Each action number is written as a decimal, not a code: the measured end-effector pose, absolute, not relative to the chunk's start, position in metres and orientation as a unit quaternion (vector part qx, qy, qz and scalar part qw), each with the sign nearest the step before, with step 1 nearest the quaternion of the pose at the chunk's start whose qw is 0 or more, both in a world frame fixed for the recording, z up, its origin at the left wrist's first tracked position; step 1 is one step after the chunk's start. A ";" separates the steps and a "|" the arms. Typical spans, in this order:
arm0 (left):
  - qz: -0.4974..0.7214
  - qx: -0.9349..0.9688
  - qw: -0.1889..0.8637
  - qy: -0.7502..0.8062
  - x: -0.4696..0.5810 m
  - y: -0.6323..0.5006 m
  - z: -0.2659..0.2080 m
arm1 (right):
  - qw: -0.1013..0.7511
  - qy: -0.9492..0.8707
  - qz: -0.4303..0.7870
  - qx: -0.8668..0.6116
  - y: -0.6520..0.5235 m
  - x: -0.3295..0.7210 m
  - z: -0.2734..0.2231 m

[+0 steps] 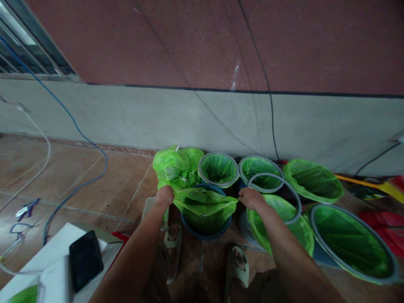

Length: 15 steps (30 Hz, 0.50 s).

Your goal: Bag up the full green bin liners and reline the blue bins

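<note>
The fingers of the left hand (165,196) and the right hand (252,198) are closed in a tight pinch on the two top corners of a green bag (205,214). The bag is stretched between the hands, right over a blue bin (205,237), and its lower part is hung inside that bin. Its mouth is pulled nearly flat, with the long way set from side to side. The two ends are held one by each hand, so neither hand is nearer.

Behind, a big wall (158,113) is met by a brown tile floor (132,187). At the far right, a large bin (393,269) is lined with green and topped by a grey ring. Near the right arm, a loose green liner (301,237) is draped over a pale bucket (248,231). By the wall, two smaller bins (218,185) are lined in green too; what may be deep down cannot be told. Left of these, full green bags (172,166) are tied shut with white ties. A thin grey hoop (299,203) is seen at the right wrist; whether it is gripped or just hung there cannot be told. A black phone (86,259) is laid on a white box (53,248).
</note>
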<state>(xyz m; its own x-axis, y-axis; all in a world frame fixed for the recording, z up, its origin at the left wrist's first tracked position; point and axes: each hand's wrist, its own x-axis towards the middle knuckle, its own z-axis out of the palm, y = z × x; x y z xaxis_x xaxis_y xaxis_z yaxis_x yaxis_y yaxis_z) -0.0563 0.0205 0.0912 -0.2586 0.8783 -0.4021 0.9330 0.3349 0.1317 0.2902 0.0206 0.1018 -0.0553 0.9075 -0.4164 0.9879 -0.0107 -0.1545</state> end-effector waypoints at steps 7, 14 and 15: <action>-0.012 0.635 0.143 0.759 -0.034 0.018 0.092 | 0.061 0.771 -0.242 0.586 0.009 0.246 0.103; -0.003 0.694 0.187 0.695 0.010 0.028 0.065 | 0.097 0.791 -0.240 0.554 0.002 0.233 0.092; -0.007 0.683 0.196 0.703 0.010 0.029 0.061 | 0.102 0.791 -0.238 0.555 0.003 0.234 0.090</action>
